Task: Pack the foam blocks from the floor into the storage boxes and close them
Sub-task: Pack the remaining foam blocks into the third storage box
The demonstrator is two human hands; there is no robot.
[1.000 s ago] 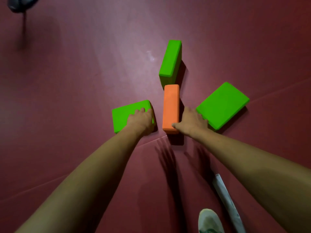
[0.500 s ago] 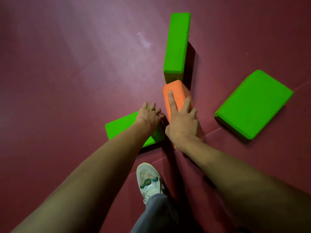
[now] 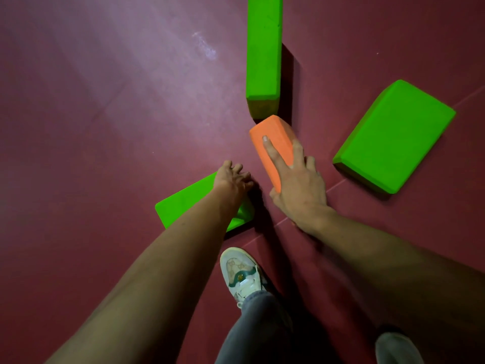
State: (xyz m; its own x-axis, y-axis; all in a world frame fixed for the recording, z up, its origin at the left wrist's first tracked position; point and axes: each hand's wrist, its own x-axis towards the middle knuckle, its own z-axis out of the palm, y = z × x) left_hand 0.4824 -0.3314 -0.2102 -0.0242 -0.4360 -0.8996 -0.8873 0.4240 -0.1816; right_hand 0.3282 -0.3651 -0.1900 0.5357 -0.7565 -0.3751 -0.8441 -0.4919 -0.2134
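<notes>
This looks like the pick-up stage, nothing packed yet. The right hand is wrapped around the orange block, fingers spread along its top face and thumb tucked under the near edge, and the block sits tilted, so I'd say it's coming off the floor. The left hand is curled over the far corner of the near green block; it's touching, but I can't tell if it has a real grip, since the forearm covers much of that block.

Two more green blocks wait: the long green block, on its edge just beyond the orange one, and the flat green block off to the right, well apart from both hands.

Next move, I'd guess: lift both blocks clear and carry them to a box. Thing is, no storage boxes are anywhere in view, so where they go is unknown. The long green block is cut off at the top edge. A white sneaker stands right below the hands.
</notes>
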